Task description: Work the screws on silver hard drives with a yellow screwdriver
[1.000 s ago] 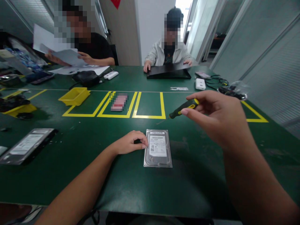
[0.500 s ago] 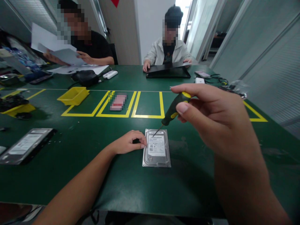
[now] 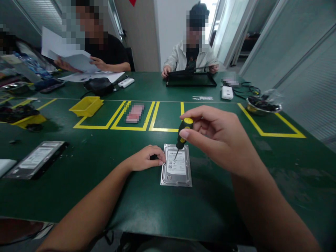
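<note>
Flat on the green counter (image 3: 147,210), close to the near edge: a silver hard drive (image 3: 176,169), label side up. Left hand (image 3: 145,159) resting just beside the drive's left edge, fingers (image 3: 159,158) curled in and touching that edge. Right hand (image 3: 217,138) raised above and to the right of the drive, fingers pinched around the black-and-yellow handle of a small screwdriver (image 3: 182,134), shaft tilted down, tip at the upper part of the label. Further left, another drive in a dark case (image 3: 36,163). Beyond, yellow taped boxes (image 3: 136,127), a yellow bin (image 3: 86,106), a metal bowl (image 3: 263,105) at right. At the far side, two seated people, one with papers (image 3: 65,52), one with hands on a black tray (image 3: 191,79).
</note>
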`<move>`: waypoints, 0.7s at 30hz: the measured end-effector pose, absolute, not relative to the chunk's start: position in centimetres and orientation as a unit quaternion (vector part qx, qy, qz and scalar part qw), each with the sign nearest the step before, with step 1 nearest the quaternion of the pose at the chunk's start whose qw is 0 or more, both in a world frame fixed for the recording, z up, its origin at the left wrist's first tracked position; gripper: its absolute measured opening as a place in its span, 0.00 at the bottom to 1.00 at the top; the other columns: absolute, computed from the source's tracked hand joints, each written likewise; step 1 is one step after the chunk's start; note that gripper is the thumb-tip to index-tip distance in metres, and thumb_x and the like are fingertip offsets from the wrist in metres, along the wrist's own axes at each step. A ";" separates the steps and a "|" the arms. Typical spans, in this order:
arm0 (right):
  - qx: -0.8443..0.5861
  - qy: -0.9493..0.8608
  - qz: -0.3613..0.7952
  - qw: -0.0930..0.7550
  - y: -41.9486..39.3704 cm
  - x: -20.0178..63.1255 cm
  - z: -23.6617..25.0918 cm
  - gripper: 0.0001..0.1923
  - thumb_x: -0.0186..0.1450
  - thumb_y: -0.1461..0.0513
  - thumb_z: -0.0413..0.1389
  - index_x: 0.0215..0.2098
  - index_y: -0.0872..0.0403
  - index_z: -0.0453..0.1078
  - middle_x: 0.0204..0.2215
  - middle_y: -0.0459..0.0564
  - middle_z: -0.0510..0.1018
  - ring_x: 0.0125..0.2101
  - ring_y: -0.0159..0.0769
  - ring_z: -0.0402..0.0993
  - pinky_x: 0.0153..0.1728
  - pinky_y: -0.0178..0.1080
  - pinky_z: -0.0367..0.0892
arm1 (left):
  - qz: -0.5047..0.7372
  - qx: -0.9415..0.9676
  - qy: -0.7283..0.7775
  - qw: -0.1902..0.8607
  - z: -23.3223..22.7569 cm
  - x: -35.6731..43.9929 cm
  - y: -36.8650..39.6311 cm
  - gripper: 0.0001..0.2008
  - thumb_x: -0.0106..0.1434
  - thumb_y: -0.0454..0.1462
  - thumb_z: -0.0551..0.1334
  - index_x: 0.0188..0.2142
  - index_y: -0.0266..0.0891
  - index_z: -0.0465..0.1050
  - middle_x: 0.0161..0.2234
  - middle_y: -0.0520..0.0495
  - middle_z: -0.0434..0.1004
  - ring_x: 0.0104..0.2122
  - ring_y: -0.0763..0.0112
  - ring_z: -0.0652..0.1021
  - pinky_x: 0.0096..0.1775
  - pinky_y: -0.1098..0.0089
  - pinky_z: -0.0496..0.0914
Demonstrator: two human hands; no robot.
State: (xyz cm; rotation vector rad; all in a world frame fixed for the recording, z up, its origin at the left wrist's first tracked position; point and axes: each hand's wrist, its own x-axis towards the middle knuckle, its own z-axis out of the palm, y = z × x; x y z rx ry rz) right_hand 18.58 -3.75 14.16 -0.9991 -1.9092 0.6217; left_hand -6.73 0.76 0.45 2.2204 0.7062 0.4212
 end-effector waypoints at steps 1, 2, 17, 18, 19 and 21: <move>-0.396 -0.769 0.259 0.431 -3.7 18.5 14.0 0.14 0.63 0.56 0.61 0.45 0.53 0.74 0.30 0.44 0.75 0.26 0.29 0.69 0.26 0.33 0.66 | 0.167 0.868 0.274 0.379 0.5 -6.7 0.7 0.07 0.67 0.39 0.62 0.38 0.38 0.75 0.37 0.49 0.79 0.40 0.70 0.76 0.46 0.67 0.64; -0.390 -0.771 0.265 0.428 -3.6 18.4 13.9 0.14 0.63 0.56 0.62 0.45 0.53 0.73 0.29 0.44 0.75 0.25 0.28 0.69 0.26 0.33 0.66 | 0.169 0.868 0.271 0.380 0.5 -6.7 0.7 0.07 0.67 0.39 0.62 0.38 0.37 0.75 0.37 0.49 0.79 0.40 0.70 0.76 0.46 0.68 0.64; -0.371 -0.785 0.275 0.414 -3.5 17.7 13.5 0.11 0.67 0.57 0.57 0.43 0.55 0.72 0.29 0.44 0.75 0.27 0.29 0.70 0.29 0.33 0.64 | 0.172 0.870 0.271 0.374 0.4 -6.8 0.8 0.08 0.67 0.40 0.62 0.38 0.38 0.76 0.37 0.48 0.79 0.39 0.68 0.76 0.45 0.66 0.65; -0.370 -0.785 0.275 0.414 -3.5 17.6 13.5 0.11 0.67 0.57 0.56 0.43 0.55 0.72 0.29 0.45 0.76 0.27 0.29 0.70 0.30 0.33 0.65 | 0.171 0.870 0.273 0.373 0.4 -6.8 0.8 0.08 0.67 0.40 0.62 0.38 0.38 0.76 0.37 0.48 0.79 0.38 0.69 0.76 0.45 0.67 0.65; -0.370 -0.786 0.273 0.413 -3.5 17.6 13.4 0.11 0.67 0.57 0.56 0.43 0.55 0.72 0.29 0.45 0.76 0.28 0.29 0.71 0.31 0.34 0.65 | 0.171 0.870 0.274 0.371 0.4 -6.9 0.8 0.08 0.67 0.40 0.62 0.38 0.38 0.76 0.36 0.48 0.79 0.38 0.69 0.76 0.44 0.67 0.65; -0.370 -0.792 0.262 0.409 -3.5 17.5 13.4 0.11 0.68 0.57 0.55 0.42 0.55 0.72 0.30 0.46 0.76 0.28 0.30 0.71 0.32 0.34 0.65 | 0.172 0.871 0.272 0.370 0.4 -6.9 0.8 0.07 0.67 0.39 0.62 0.38 0.38 0.76 0.36 0.48 0.79 0.38 0.69 0.76 0.44 0.67 0.64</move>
